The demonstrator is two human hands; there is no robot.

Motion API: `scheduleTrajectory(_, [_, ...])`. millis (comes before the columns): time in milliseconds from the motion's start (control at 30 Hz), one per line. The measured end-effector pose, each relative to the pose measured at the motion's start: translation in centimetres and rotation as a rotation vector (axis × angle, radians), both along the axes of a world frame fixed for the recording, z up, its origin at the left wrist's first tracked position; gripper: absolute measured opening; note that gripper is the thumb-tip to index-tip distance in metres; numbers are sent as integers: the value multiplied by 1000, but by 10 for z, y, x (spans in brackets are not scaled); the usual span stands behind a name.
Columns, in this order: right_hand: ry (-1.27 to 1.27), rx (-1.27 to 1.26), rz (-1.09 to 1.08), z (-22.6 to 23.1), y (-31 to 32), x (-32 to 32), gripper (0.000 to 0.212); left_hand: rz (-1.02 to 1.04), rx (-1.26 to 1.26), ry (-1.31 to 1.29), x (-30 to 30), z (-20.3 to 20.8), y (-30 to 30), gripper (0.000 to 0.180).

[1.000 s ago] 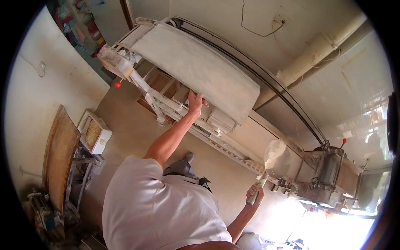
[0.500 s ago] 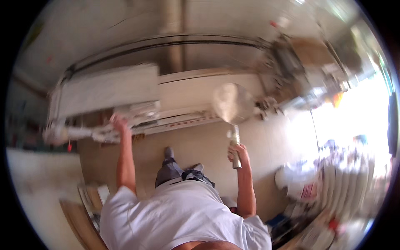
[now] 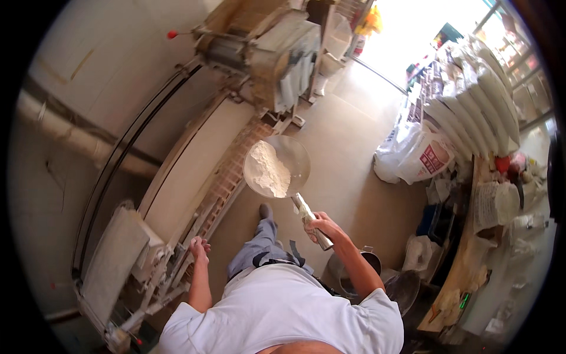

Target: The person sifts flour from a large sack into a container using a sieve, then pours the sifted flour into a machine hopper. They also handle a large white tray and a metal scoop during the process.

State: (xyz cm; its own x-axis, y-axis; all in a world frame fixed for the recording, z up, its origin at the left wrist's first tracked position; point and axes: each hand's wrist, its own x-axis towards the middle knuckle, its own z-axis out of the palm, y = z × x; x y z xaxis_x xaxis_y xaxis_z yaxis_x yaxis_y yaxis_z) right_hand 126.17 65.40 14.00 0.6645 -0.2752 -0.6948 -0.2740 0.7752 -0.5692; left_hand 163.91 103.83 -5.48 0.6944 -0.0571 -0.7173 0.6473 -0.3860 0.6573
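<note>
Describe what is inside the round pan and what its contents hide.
Inside the pan, a heap of pale powder lies toward the picture's left, with bare metal showing on the right. The surface beneath the powder is covered and cannot be seen.

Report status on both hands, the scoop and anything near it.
Right hand gripping scoop. Left hand near machine bed, nothing visible in it. Scoop bearing heaped pale powder. On scoop's left, machine bed close; gap unclear.
</note>
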Motion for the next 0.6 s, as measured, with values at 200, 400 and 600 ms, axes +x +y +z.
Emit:
scheduleTrajectory(200, [98, -91, -183, -49, 38, 19, 18, -264, 54, 195, 71, -115, -36, 20])
scheduleTrajectory(400, [151, -202, -303, -76, 56, 35, 17, -535, -105, 277, 49, -200, -122, 23])
scheduleTrajectory(600, [142, -335, -310, -130, 42, 24, 19, -748, -346, 249, -54, -246, -224, 34])
